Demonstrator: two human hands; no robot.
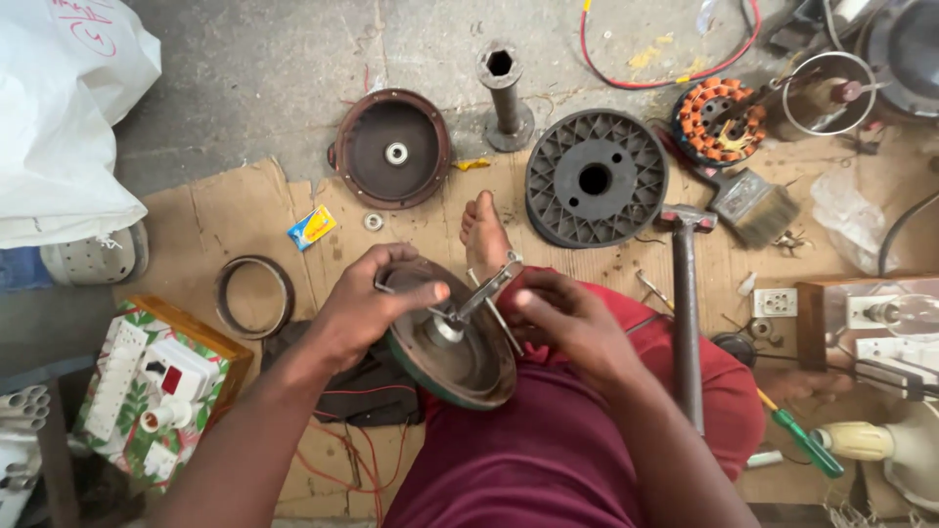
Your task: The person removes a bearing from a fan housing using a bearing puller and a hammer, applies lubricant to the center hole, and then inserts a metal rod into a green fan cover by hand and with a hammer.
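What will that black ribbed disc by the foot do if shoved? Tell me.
The black ribbed disc lies flat on the cardboard, so it would probably slide, not roll. Its moulded ribs suggest it is stiff and fairly light for its size.

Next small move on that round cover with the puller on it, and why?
Probably keep the left hand steadying the round metal motor cover with the green rim on the lap while the right hand turns the grey metal puller arm. The puller sits on the cover's central hub, tilted, and both hands are already placed for that.
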